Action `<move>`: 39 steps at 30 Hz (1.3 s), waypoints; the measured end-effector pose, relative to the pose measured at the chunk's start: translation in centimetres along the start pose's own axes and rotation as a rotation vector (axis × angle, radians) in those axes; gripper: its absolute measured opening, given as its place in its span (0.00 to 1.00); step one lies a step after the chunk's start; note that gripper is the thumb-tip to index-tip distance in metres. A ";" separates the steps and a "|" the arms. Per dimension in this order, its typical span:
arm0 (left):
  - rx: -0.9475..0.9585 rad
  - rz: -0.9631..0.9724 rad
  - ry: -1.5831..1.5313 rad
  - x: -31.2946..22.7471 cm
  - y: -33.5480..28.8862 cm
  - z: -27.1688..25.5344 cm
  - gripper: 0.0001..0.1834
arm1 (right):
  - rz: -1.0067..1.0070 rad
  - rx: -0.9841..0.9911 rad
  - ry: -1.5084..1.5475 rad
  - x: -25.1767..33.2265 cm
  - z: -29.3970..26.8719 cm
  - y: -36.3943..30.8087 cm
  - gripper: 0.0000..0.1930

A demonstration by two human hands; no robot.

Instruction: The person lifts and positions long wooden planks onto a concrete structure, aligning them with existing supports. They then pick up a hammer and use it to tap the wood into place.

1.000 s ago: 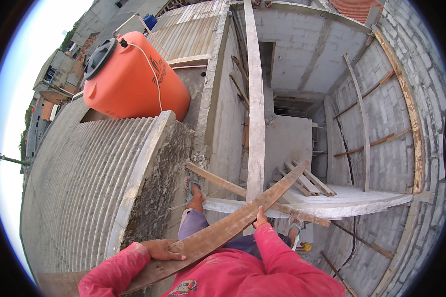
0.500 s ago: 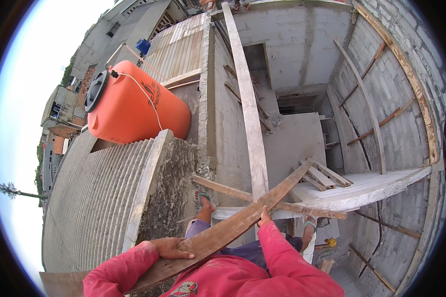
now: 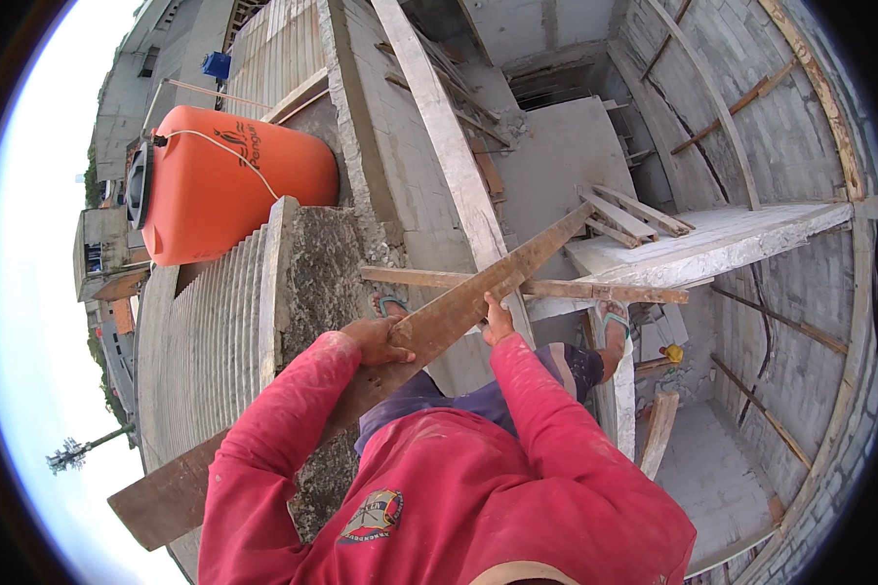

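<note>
Head-worn fisheye, aimed steeply down past the wearer's red shirt (image 3: 498,468) at the left hand (image 3: 376,341) and right hand (image 3: 498,320), pretty close, below and right of the orange tank (image 3: 229,190), which sits farther off. Edge depth's kinda hard to judge.

The plank (image 3: 447,324) looks like matt, scuffed wood.
</note>
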State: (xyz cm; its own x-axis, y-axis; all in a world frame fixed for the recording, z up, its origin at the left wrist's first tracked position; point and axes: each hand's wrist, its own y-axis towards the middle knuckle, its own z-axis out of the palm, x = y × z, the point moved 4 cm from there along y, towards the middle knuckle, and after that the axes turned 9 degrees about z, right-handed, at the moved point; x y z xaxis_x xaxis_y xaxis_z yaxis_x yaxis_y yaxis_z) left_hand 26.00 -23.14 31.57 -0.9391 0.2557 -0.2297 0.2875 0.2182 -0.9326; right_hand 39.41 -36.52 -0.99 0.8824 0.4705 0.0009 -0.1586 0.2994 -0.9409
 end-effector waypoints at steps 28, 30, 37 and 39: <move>0.051 0.133 0.731 -13.7 23.1 -5.6 0.35 | -1.437 0.769 -1.550 21.8 29.4 -47.6 0.43; -0.069 0.208 0.706 -16.2 23.6 -5.1 0.36 | -1.596 0.636 -1.489 22.8 27.9 -46.2 0.41; -0.922 0.837 0.219 -24.6 18.5 -1.4 0.37 | -1.513 0.227 -1.172 28.1 17.1 -37.1 0.38; -0.960 0.873 -0.367 -22.1 15.3 -1.7 0.38 | -1.455 0.170 -1.121 28.4 14.2 -35.4 0.35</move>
State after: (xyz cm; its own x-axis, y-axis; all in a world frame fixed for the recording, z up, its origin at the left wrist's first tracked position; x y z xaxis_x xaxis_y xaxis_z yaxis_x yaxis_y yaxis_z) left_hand 51.47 -23.83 22.87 -0.3359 0.4166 -0.8448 0.6878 0.7212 0.0822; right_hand 63.81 -21.91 37.15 -0.3156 0.0383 0.9481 0.2672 0.9623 0.0500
